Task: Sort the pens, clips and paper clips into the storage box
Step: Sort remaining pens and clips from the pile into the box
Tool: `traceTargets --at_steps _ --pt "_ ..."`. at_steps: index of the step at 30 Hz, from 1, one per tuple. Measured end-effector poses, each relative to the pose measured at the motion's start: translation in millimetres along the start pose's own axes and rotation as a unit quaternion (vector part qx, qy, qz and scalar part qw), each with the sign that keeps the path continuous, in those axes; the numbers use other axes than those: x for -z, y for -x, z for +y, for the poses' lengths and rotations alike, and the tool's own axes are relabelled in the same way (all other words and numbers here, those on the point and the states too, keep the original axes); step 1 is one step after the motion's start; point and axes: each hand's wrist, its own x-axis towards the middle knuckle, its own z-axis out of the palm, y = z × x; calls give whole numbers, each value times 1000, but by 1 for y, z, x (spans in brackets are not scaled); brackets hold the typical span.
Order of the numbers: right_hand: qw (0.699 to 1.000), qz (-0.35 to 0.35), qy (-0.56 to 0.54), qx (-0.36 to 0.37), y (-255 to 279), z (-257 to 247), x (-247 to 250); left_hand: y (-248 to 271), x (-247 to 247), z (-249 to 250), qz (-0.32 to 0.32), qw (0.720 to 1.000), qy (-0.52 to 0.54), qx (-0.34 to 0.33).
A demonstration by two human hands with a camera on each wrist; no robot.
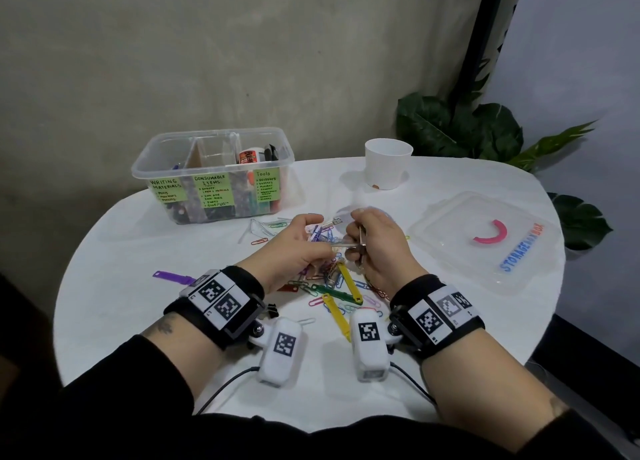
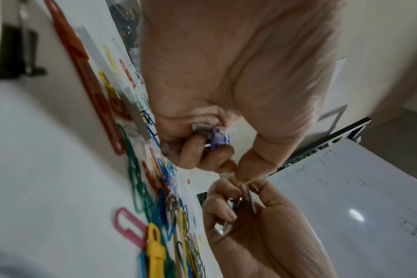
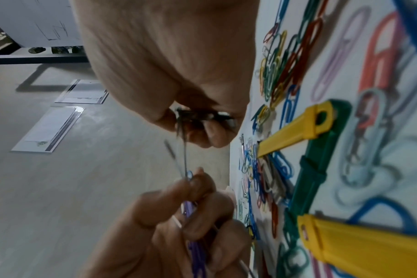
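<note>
Both hands hover over a heap of coloured paper clips (image 1: 329,279) in the middle of the white table (image 1: 138,252). My left hand (image 1: 320,240) has its fingers curled round purple clips (image 2: 215,139) and a small metal clip, and its thumb and forefinger pinch a thin metal clip (image 2: 246,193). My right hand (image 1: 356,243) grips the same metal clip and holds more metal clips (image 3: 202,116) in its curled fingers. The clear storage box (image 1: 211,175), labelled with green notes, stands at the back left.
Yellow fastener strips (image 1: 349,283) and a green one (image 1: 334,291) lie in the heap; a purple strip (image 1: 173,278) lies to the left. The box lid (image 1: 485,238) lies at right, a white cup (image 1: 388,162) behind. A plant (image 1: 460,127) stands beyond the table.
</note>
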Motion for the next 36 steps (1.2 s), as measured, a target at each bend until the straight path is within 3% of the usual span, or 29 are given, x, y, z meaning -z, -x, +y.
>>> traceTargets --at_steps 3,8,12,17,23,32,36 --pt "999 -36 36 10 2 2 2 1 -2 4 17 999 49 13" --pt "978 -156 139 21 19 -2 1 -1 0 6 28 992 121 31" --pt "978 -157 130 56 13 1 3 1 -1 7 45 990 133 31" --pt "988 -87 123 22 -1 7 9 -7 3 4 101 986 135 16" --pt "990 -96 101 4 -3 7 8 -5 6 2 76 983 167 16" --pt "961 -44 248 114 -6 10 6 -6 2 5 68 975 211 4" --pt "967 -47 232 98 -4 9 5 -8 3 4 68 977 202 -5"
